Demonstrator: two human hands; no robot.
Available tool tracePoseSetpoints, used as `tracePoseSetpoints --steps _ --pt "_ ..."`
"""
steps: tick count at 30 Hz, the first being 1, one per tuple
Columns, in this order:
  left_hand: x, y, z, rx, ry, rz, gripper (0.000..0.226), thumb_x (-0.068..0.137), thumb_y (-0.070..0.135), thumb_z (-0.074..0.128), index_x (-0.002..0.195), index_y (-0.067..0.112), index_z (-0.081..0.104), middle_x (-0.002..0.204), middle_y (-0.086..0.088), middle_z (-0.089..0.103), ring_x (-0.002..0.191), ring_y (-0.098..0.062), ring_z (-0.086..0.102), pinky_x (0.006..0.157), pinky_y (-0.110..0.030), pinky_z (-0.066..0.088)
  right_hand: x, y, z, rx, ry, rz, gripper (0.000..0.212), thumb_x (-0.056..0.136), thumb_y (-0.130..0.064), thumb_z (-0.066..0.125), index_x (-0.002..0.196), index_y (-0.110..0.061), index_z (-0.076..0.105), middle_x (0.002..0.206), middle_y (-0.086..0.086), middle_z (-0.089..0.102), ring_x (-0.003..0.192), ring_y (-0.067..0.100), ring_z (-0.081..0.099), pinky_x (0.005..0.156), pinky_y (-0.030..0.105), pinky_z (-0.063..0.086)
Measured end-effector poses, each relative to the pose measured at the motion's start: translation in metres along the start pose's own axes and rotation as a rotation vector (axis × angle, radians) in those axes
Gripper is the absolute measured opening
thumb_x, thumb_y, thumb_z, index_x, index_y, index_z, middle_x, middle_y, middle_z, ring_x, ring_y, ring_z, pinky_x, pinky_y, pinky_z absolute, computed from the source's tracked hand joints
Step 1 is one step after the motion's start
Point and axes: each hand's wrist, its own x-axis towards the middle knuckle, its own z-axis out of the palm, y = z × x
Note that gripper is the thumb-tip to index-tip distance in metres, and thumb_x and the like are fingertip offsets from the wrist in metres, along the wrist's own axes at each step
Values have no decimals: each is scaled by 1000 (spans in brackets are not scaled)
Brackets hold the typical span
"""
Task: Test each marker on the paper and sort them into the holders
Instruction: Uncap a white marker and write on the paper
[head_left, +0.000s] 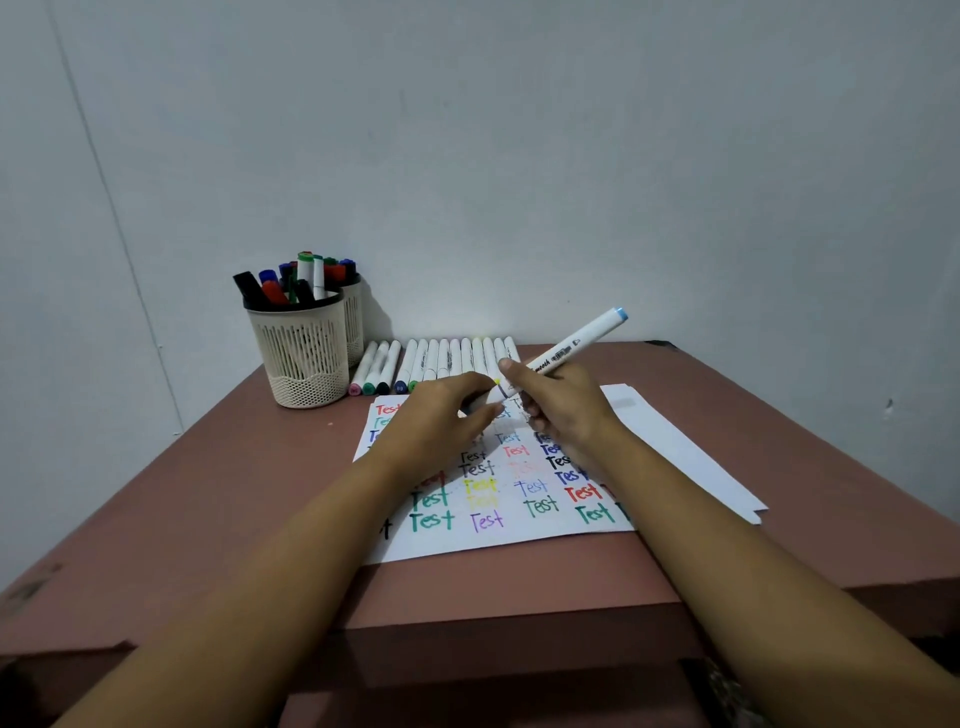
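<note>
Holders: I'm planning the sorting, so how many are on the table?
2. One holder stands at the table's far left, holding markers; the second holder stands just behind it, mostly hidden by it.

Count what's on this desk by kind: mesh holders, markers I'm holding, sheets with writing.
Cream mesh holders: 2
Held white marker with light blue end: 1
White paper sheet covered in coloured Test words: 1
Total: 4

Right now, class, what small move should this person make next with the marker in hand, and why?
Probably pull the lower cap off and write on the white paper sheet. The right hand grips the white marker with a light-blue end tilted above it, the left hand pinches its lower end, and no tip shows.
</note>
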Motion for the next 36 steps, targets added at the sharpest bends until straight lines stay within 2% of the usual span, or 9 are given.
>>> tracePoseSetpoints --steps 3,6,10,15,19,24,29,33,36 --pt "-1 2 0 25 4 52 19 88 15 62 80 -1 56 64 -9 52 58 -20 43 57 -21 34 -2 2 -1 6 4 20 31 87 -22 67 63 -10 52 47 -3 42 39 6 36 38 17 30" --pt "-2 1 -1 41 34 95 21 87 13 63 74 1 53 56 4 41 51 -8 35 53 -18 30 -2 3 -1 25 -14 28 32 86 -25 69 62 -11 54 49 -2 46 44 9 38 43 21 30" --pt "-1 4 2 50 90 126 23 87 14 61 72 -1 53 53 9 35 48 -7 33 52 -17 29 -1 4 0 97 -36 36 30 87 -23 67 63 -11 55 52 0 46 47 10 39 49 25 29" --pt "-1 7 3 -5 87 61 21 87 16 62 77 -1 57 53 10 36 52 -6 40 51 -14 30 -4 1 -2 149 -53 54 27 88 -21 66 67 -10 55 52 -1 47 44 6 42 43 17 33" --pt "3 12 -1 -217 49 -173 10 85 24 66 90 17 62 65 10 52 57 0 45 56 -10 34 -5 -6 -2 214 -46 103 29 89 -25 64 67 -7 56 54 2 46 42 7 40 41 17 34" --pt "5 16 -10 -543 85 -346 5 84 20 68 81 19 63 62 5 52 55 -5 45 55 -19 38 -6 -11 -5 402 -52 212 31 88 -39 62 78 -10 56 59 5 50 44 10 46 42 19 41" --pt "8 10 -21 -879 253 -458 6 87 10 62 83 14 62 77 -3 59 75 -14 59 60 -21 50 -6 -10 -12 523 111 220 39 91 -44 55 89 -5 59 65 6 56 53 13 55 51 24 49" --pt "11 -2 -31 -1123 413 -507 4 88 2 57 88 5 59 91 -15 65 84 -20 67 69 -22 56 -7 -5 -14 257 233 149 27 95 -23 47 80 -7 63 69 6 56 64 17 52 61 29 44" --pt "15 -9 -43 -994 516 -534 5 87 3 59 93 5 59 99 -18 64 88 -23 67 72 -22 56 -9 11 -13 -447 211 -79 27 91 -13 47 69 -8 61 66 -1 49 65 18 45 59 25 35"
